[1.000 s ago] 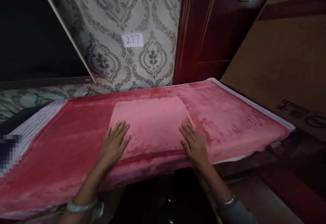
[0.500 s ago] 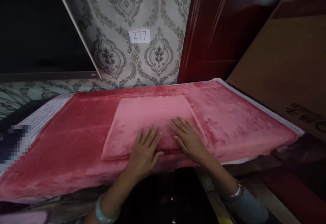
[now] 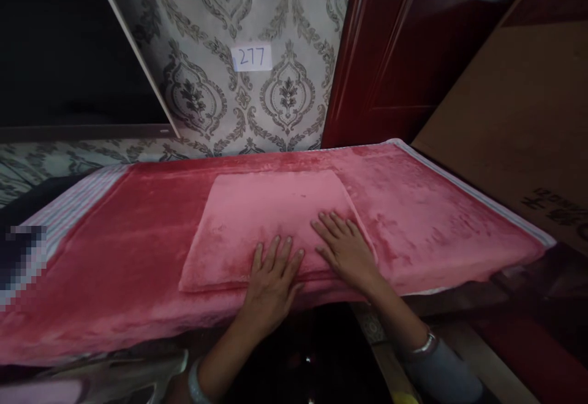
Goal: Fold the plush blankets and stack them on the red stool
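Plush pink spread (image 3: 124,239) taken as landmark. Folded pink cloth (image 3: 257,214) lay flat on the middle of the spread, close to the spread's front edge. Left hand (image 3: 274,281) was palm down, fingers a bit apart, across the cloth's front edge; right hand (image 3: 346,248) lay flat on the cloth's right part, fingers fanned. Neither gripped anything.

Risks, as judged: a hard sideways push could have skewed the cloth's layers or rucked the spread under it, plush on plush likely dragging. A pull towards the person could have brought the cloth over the spread's front edge, since little room was left there. Left hand sat right at the fold, so uneven pressure might have creased it. Bracelet (image 3: 195,385) on the left wrist could have snagged pile.

Around: patterned wall (image 3: 197,0) with number label (image 3: 252,57) behind the spread; dark screen (image 3: 68,55) beyond the spread's far left; red door (image 3: 381,73) beyond its far right; cardboard box (image 3: 505,128) hard along the spread's right side, limiting reach that way. Dark glossy object (image 3: 321,349) below the spread's front edge, unclear what. Nothing stood between hands and cloth. Support under the spread mostly hidden.
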Demonstrator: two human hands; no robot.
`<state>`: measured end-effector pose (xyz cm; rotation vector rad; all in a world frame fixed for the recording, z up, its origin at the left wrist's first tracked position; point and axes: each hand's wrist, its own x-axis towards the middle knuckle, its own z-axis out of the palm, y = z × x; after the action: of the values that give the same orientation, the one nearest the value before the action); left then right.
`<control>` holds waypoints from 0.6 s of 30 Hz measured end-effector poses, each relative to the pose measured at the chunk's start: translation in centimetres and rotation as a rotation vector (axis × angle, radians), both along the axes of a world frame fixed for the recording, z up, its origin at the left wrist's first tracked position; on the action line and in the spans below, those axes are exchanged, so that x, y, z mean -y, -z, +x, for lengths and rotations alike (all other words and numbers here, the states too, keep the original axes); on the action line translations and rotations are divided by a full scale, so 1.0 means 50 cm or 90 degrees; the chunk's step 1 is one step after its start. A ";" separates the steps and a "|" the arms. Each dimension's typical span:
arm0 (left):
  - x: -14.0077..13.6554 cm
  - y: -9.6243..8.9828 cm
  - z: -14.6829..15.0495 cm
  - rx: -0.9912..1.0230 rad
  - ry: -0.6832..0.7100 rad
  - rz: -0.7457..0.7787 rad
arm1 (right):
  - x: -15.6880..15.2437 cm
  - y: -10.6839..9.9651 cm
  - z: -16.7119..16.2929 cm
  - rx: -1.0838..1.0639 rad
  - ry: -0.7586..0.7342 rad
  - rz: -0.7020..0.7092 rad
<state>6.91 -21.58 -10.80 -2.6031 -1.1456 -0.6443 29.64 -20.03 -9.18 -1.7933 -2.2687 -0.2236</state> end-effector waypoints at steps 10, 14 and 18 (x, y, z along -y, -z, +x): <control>0.007 -0.031 -0.038 0.067 0.061 0.012 | 0.018 0.023 0.127 -0.148 0.191 0.074; -0.024 -0.057 -0.101 0.154 0.027 0.088 | 0.055 -0.087 0.077 -0.403 0.042 0.215; -0.049 -0.067 -0.154 0.183 -0.034 0.098 | 0.128 -0.237 -0.021 -0.619 -0.323 0.124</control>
<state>-0.80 -19.12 -7.47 -2.3980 -1.1853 -1.0774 28.60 -26.43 2.65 -0.8524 -1.7730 0.4184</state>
